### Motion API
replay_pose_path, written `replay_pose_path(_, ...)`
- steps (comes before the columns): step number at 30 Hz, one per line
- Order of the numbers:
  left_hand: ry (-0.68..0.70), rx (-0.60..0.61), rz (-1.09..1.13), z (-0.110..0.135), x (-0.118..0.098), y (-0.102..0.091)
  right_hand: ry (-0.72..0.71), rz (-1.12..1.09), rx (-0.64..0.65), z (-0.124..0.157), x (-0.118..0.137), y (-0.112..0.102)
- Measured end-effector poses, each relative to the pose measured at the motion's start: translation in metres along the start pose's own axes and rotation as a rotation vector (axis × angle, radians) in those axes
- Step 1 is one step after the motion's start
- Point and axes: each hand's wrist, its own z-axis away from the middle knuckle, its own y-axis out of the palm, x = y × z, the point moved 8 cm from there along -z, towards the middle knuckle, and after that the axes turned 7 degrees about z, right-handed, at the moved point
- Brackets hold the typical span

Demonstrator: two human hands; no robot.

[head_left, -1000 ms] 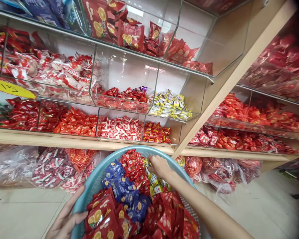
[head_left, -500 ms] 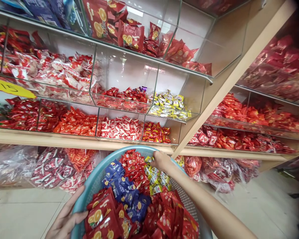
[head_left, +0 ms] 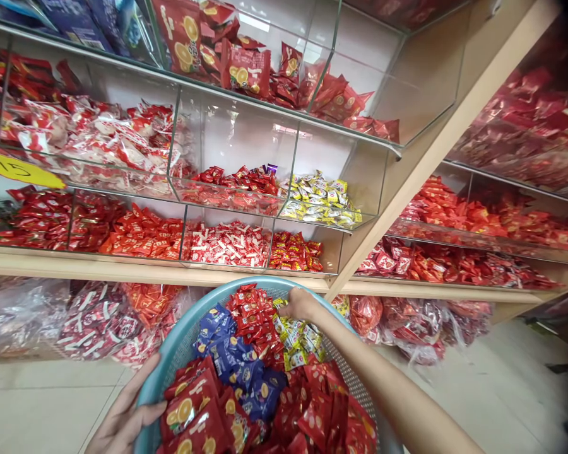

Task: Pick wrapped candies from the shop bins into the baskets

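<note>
A round blue-green plastic basket (head_left: 154, 378) holds candies sorted into patches by colour. My left hand (head_left: 125, 407) grips its left rim, the thumb over the edge. Inside, near the far right rim, my right hand (head_left: 303, 304) has its fingers curled at the yellow-and-white wrapped candies (head_left: 299, 340); the palm side is hidden. Left of these lie small red candies (head_left: 253, 315), then blue packets (head_left: 231, 353). Larger red packets with orange slices (head_left: 194, 410) fill the near left, and other red packets (head_left: 317, 403) the near right.
Just beyond the basket stands a wooden shelf (head_left: 99, 263) with glass-fronted bins of wrapped candies. Yellow-and-white candies (head_left: 326, 198) lie in one middle bin. A yellow tag (head_left: 19, 169) reads 15. Clear bags of candy (head_left: 99, 321) sit underneath on the tiled floor (head_left: 38, 403).
My right hand has shifted slightly left over the yellow-and-white candies. The shelves sit a little further left in view. My left hand keeps its hold on the rim.
</note>
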Motion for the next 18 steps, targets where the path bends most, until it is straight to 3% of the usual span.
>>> replay_pose_path(8, 0.054, 0.013, -0.046, 0.001, -0.006, 0.002, 0.004, -0.111, -0.026, -0.007, -0.008, 0.003)
replay_pose_path(14, 0.070, -0.035, -0.075, 0.003, -0.009, 0.001, -0.106, -0.733, 0.129, 0.002, -0.029, 0.018)
replay_pose_path(18, 0.078, -0.018, -0.057, 0.002, -0.008, 0.002, -0.166, -0.918, 0.203, 0.011, -0.034, 0.023)
